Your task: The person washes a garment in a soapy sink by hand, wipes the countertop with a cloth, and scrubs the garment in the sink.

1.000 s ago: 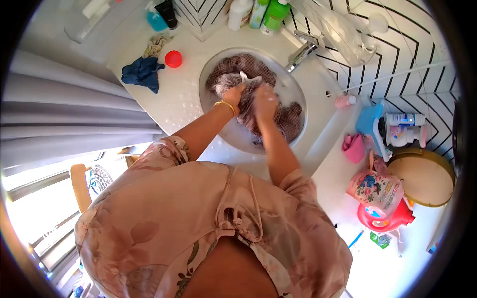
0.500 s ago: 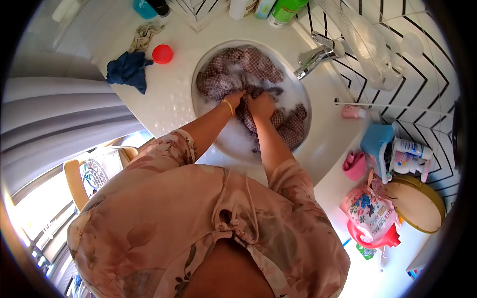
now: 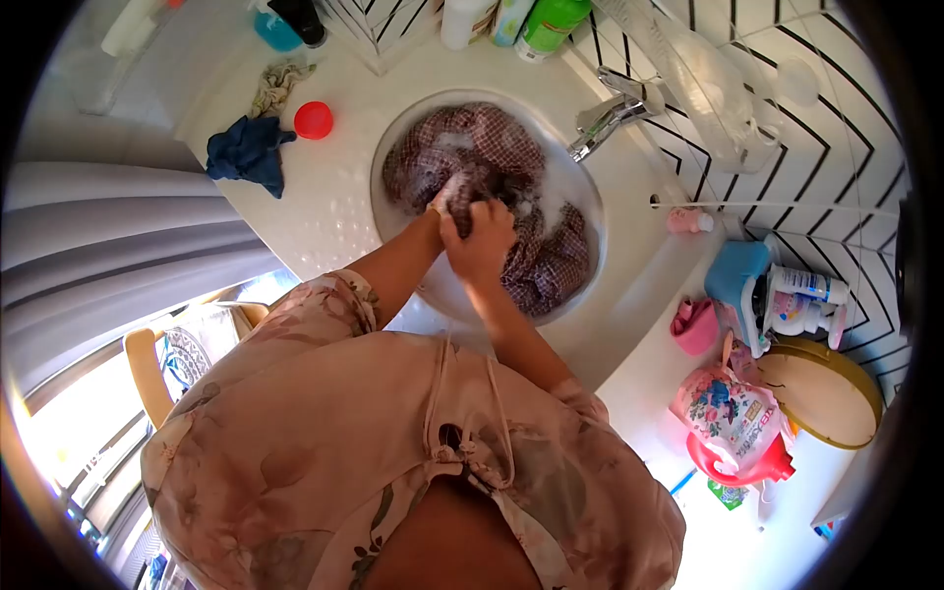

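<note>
In the sink (image 3: 376,187), checked cloth (image 3: 506,147), bunched against right hand (image 3: 480,241)

There are two hands in view, one left hand (image 3: 449,195) and one right hand (image 3: 479,239). The sink (image 3: 377,182) is one, and the faucet (image 3: 610,123) is one also. Of the checked fabric (image 3: 509,143), I cannot tell if it makes one piece or several. The small cloths are two: one dark blue cloth (image 3: 248,155) and one pale cloth (image 3: 279,87). Behind the sink I count three bottles, among them one green bottle (image 3: 551,28). There is one red cap (image 3: 314,120), one pink cup (image 3: 694,326), one floral pouch (image 3: 726,403), one red jug (image 3: 777,462) and one round tray (image 3: 828,395).
</note>
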A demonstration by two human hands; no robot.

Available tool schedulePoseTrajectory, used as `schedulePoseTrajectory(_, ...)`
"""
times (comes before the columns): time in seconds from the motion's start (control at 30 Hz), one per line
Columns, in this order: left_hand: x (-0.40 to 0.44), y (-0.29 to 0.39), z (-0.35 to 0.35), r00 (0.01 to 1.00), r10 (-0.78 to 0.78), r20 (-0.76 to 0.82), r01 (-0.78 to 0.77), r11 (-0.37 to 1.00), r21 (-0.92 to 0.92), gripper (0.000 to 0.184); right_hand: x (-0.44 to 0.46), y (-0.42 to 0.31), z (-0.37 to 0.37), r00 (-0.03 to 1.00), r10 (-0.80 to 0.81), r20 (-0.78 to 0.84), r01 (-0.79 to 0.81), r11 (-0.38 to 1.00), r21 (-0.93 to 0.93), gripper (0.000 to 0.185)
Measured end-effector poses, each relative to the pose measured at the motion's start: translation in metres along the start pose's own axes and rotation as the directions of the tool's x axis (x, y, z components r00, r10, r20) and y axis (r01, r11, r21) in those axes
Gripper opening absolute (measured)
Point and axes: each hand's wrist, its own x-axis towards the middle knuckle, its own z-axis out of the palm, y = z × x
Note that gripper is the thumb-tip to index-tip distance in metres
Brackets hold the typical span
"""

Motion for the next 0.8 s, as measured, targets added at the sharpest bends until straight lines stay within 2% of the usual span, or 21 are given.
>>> schedulePoseTrajectory(0.03, -0.026, -0.001, 0.013, 0.999, 0.009, 0.040, -0.008, 1.000, -0.014, 0.030, -0.001, -0.010, -0.004, 0.995, -0.094, -0.043, 0.088, 0.989, -0.118, 0.036)
schedulePoseTrajectory(0.07, -0.047, 0.000, 0.023, 0.997, 0.023, 0.078, -0.021, 0.999, -0.028, 0.030, 0.005, 0.015, 0.018, 0.979, -0.156, -0.133, 0.131, 0.975, -0.178, 0.033)
schedulePoseTrajectory(0.1, -0.060, 0.001, 0.027, 0.993, 0.042, 0.112, -0.038, 0.998, -0.042, 0.029, 0.020, 0.027, 0.024, 0.985, 0.136, 0.102, -0.120, 0.981, -0.154, 0.037)
schedulePoseTrajectory(0.13, -0.047, 0.003, 0.020, 0.973, 0.151, 0.172, -0.170, 0.980, 0.100, 0.028, 0.033, 0.035, 0.028, 0.967, 0.247, -0.071, -0.249, 0.968, -0.030, 0.036)
schedulePoseTrajectory(0.17, -0.054, 0.004, 0.019, 0.964, 0.153, 0.219, -0.172, 0.982, 0.073, 0.028, 0.052, 0.044, 0.018, 0.878, 0.457, 0.139, -0.468, 0.882, 0.053, 0.031)
schedulePoseTrajectory(0.2, -0.057, 0.006, 0.020, 0.957, 0.195, 0.214, -0.232, 0.958, 0.166, 0.029, 0.059, 0.076, 0.030, 0.858, 0.444, 0.257, -0.466, 0.884, 0.029, 0.030)
schedulePoseTrajectory(0.23, -0.061, 0.007, 0.019, 0.948, 0.239, 0.209, -0.288, 0.924, 0.252, 0.030, 0.063, 0.085, 0.024, 0.818, 0.421, 0.391, -0.503, 0.854, 0.132, 0.031)
schedulePoseTrajectory(0.27, -0.071, 0.011, 0.018, 0.932, 0.303, 0.199, -0.362, 0.798, 0.481, 0.035, 0.066, 0.092, 0.014, 0.766, 0.377, 0.521, -0.546, 0.809, 0.217, 0.033)
schedulePoseTrajectory(0.33, -0.103, 0.017, 0.021, 0.879, 0.426, 0.216, -0.400, 0.409, 0.820, 0.045, 0.068, 0.101, -0.031, 0.532, 0.220, 0.818, -0.769, 0.529, 0.359, 0.037)
schedulePoseTrajectory(0.4, -0.156, 0.020, 0.046, 0.903, 0.320, 0.286, -0.321, 0.062, 0.945, 0.051, 0.065, 0.082, -0.088, 0.354, 0.022, 0.935, -0.878, 0.352, 0.324, 0.045)
schedulePoseTrajectory(0.43, -0.181, 0.018, 0.060, 0.918, 0.253, 0.304, -0.280, -0.127, 0.952, 0.054, 0.057, 0.076, -0.094, 0.354, 0.011, 0.935, -0.901, 0.271, 0.338, 0.047)
schedulePoseTrajectory(0.47, -0.197, 0.010, 0.068, 0.892, 0.222, 0.394, -0.348, -0.219, 0.911, 0.053, 0.048, 0.069, -0.099, 0.358, 0.005, 0.934, -0.918, 0.185, 0.351, 0.050)
schedulePoseTrajectory(0.5, -0.197, -0.005, 0.074, 0.907, 0.184, 0.379, -0.320, -0.283, 0.904, 0.052, 0.040, 0.061, -0.105, 0.364, -0.002, 0.931, -0.927, 0.098, 0.362, 0.052)
schedulePoseTrajectory(0.53, -0.192, -0.020, 0.079, 0.920, 0.153, 0.361, -0.293, -0.346, 0.891, 0.052, 0.034, 0.051, -0.113, 0.416, 0.131, 0.900, -0.835, 0.447, 0.321, 0.059)
schedulePoseTrajectory(0.57, -0.190, -0.031, 0.080, 0.933, 0.125, 0.338, -0.262, -0.407, 0.875, 0.051, 0.028, 0.044, -0.117, 0.441, 0.203, 0.874, -0.828, 0.468, 0.309, 0.058)
schedulePoseTrajectory(0.63, -0.189, -0.048, 0.072, 0.930, 0.008, 0.366, -0.345, -0.320, 0.883, 0.053, 0.010, 0.031, -0.123, 0.481, 0.341, 0.808, -0.819, 0.504, 0.275, 0.056)
schedulePoseTrajectory(0.67, -0.196, -0.052, 0.070, 0.922, -0.046, 0.384, -0.381, -0.273, 0.883, 0.055, 0.001, 0.019, -0.131, 0.546, 0.107, 0.831, -0.797, 0.370, 0.477, 0.045)
schedulePoseTrajectory(0.77, -0.236, -0.059, 0.054, 0.748, -0.085, 0.658, -0.626, 0.236, 0.743, 0.071, -0.016, 0.001, -0.139, 0.829, 0.143, 0.541, -0.506, 0.604, 0.616, 0.036)
schedulePoseTrajectory(0.8, -0.232, -0.060, 0.048, 0.712, -0.073, 0.699, -0.590, 0.477, 0.651, 0.076, -0.013, -0.004, -0.148, 0.847, 0.139, 0.513, -0.451, 0.699, 0.555, 0.038)
